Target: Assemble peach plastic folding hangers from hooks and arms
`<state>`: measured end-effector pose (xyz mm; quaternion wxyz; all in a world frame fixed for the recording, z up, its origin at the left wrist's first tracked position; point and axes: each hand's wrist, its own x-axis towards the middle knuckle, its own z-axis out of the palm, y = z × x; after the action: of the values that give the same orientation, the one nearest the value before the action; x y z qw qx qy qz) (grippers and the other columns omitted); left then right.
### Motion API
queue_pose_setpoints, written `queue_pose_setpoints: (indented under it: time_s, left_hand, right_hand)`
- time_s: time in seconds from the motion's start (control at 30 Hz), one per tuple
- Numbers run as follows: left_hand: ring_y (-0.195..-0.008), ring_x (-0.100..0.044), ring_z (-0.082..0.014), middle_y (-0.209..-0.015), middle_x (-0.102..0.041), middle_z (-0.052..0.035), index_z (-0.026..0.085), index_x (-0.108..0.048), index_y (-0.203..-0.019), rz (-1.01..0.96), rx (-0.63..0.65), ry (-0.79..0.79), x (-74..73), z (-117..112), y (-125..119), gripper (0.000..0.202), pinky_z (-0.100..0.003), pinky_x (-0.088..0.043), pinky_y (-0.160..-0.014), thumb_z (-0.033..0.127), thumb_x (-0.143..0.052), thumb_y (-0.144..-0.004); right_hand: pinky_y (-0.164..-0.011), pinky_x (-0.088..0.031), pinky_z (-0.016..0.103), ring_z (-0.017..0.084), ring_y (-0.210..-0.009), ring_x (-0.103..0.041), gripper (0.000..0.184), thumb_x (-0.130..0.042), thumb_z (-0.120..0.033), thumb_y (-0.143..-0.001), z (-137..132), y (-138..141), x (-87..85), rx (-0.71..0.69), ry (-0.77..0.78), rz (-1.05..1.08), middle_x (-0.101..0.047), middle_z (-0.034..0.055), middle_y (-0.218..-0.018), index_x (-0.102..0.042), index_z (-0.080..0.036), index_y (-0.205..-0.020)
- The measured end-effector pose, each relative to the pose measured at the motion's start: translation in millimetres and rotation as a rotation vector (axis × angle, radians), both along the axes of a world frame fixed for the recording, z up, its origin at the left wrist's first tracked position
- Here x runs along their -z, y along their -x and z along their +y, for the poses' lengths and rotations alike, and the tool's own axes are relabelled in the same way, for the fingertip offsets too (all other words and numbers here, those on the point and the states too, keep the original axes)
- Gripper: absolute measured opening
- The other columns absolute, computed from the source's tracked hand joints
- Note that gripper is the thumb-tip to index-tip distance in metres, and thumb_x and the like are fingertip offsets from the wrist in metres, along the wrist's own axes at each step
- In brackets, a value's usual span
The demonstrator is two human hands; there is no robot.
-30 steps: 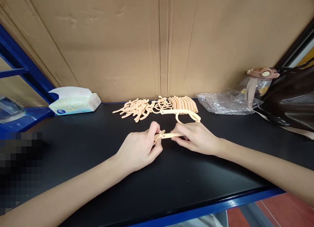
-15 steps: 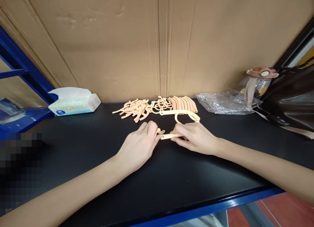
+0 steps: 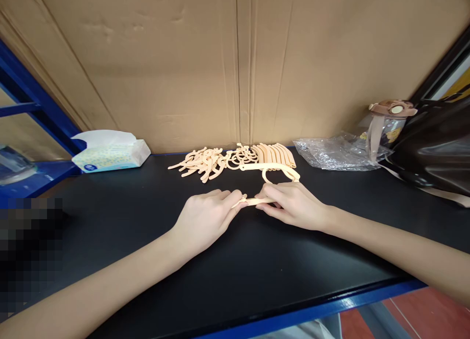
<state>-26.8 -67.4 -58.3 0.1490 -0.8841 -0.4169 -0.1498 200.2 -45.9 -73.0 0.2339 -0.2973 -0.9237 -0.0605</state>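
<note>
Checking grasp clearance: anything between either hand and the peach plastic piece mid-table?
Nothing visible. The left hand and right hand each have fingers on the peach plastic piece, one at each end. The pile of similar parts lies behind them.

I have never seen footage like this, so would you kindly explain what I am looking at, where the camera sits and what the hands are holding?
There is no machine here: a person works with bare hands, and the one camera sits on their head, looking forward and down, so both forearms reach in from the bottom. The left hand and right hand each pinch an end of a thin peach plastic strip close to the black tabletop. Behind it lie a loose pile of similar parts and a neat row of curved ones. A tissue pack sits far left; a clear plastic bag, a drinking bottle and a dark bag sit right. Cardboard forms the back wall.
</note>
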Motion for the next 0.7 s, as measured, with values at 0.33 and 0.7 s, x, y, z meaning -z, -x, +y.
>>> queue_pose_setpoints:
  time_s: [0.33, 0.7]
  left_hand:
    - [-0.052, -0.056, -0.0139, -0.062, -0.058, 0.0020, 0.018, -0.047, -0.080, 0.040, 0.003, 0.155, -4.1, -1.5, -3.8, 0.029, -0.023, -0.030, -0.047, 0.026, -0.025, -0.098]
    - [-0.056, -0.063, -0.0182, -0.071, -0.064, 0.0003, 0.019, -0.042, -0.087, 0.174, 0.047, 0.238, -6.7, 1.0, -1.3, 0.022, -0.024, -0.034, -0.044, 0.036, -0.036, -0.098]
  right_hand:
    - [-0.057, -0.038, 0.024, 0.013, -0.063, -0.058, 0.018, -0.042, -0.031, -0.096, -0.5, 0.6, 0.2, -0.013, 0.007, -0.019, -0.064, 0.0017, -0.081, -0.053, -0.018, -0.090]
    - [-0.061, -0.042, 0.025, 0.013, -0.066, -0.058, 0.025, -0.036, -0.032, -0.098, -1.8, -0.2, -1.2, -0.069, -0.045, -0.036, -0.063, 0.0033, -0.081, -0.055, -0.017, -0.090]
